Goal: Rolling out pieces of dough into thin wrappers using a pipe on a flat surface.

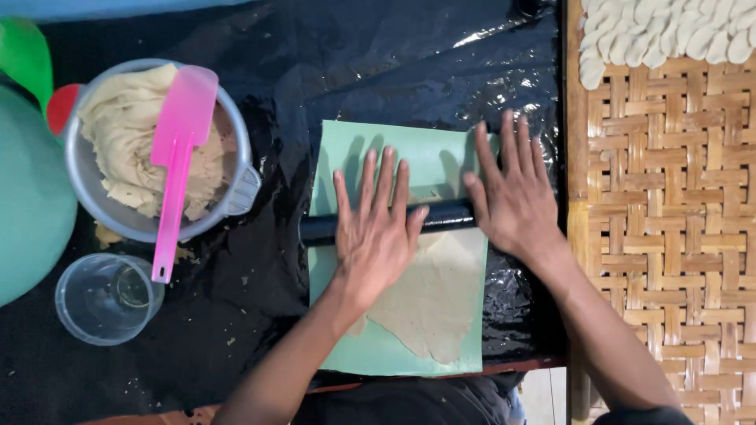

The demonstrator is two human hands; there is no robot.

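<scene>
Left hand point(376, 228): lying flat, fingers spread, palm pressing down on the black rolling pin point(445, 215); gripping nothing.

Right hand point(513, 197): lying flat likewise, fingers spread and pointing away from the person, palm resting on the pin's right end.

Black rolling pin: lying crosswise over the green mat point(409, 157), its middle being covered by the left hand, its left end sticking out past the mat's edge.

Flattened dough sheet point(433, 303): thin, tan, irregular in outline, lying on the near half of the mat, just below the pin and partly under the left wrist.

Green mat: resting on black plastic sheeting point(276, 291) that is covering the work surface.

Metal bowl point(236, 169): standing well to the left of the mat, holding a lump of raw dough point(126, 126); a pink spatula point(177, 157) is leaning across it, handle hanging over the near rim.

Clear plastic cup point(109, 299): standing just below the bowl.

Woven bamboo tray point(669, 220): lying to the right, beside the right forearm, carrying pale cut dough pieces point(661, 31) at its far end.
</scene>
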